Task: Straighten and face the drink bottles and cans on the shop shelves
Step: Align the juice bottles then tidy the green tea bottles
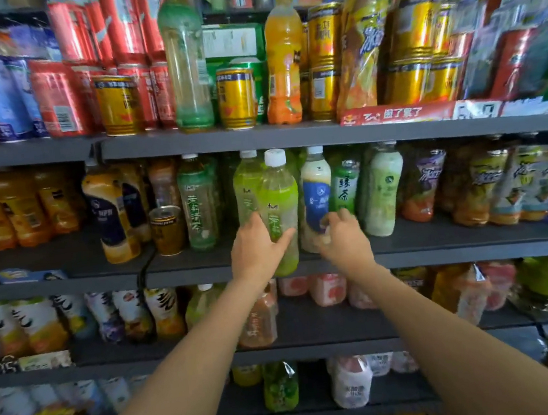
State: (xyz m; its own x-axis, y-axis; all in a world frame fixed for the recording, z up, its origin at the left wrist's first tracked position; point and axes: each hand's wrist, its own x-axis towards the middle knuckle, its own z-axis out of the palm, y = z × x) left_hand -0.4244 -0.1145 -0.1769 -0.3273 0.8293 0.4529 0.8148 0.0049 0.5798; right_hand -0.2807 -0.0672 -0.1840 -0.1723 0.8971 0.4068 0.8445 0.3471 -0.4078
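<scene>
The red strip point(398, 114) along the front edge of the top shelf reads "饿了累了" in white. One shelf down, a green-labelled bottle point(345, 186) carries "绿茶" in large green characters. Further left, the jasmine tea bottle point(197, 208) shows "茉莉清茶" running down its label. The green bottle point(279, 206) pulled out in front has a small "康师傅" mark on its wrap. The print on the gold cans and the other drinks is too blurred to read

Tea bottle point(279, 206) stands left of milk bottle point(315, 196) on shelf point(439, 250)
</scene>
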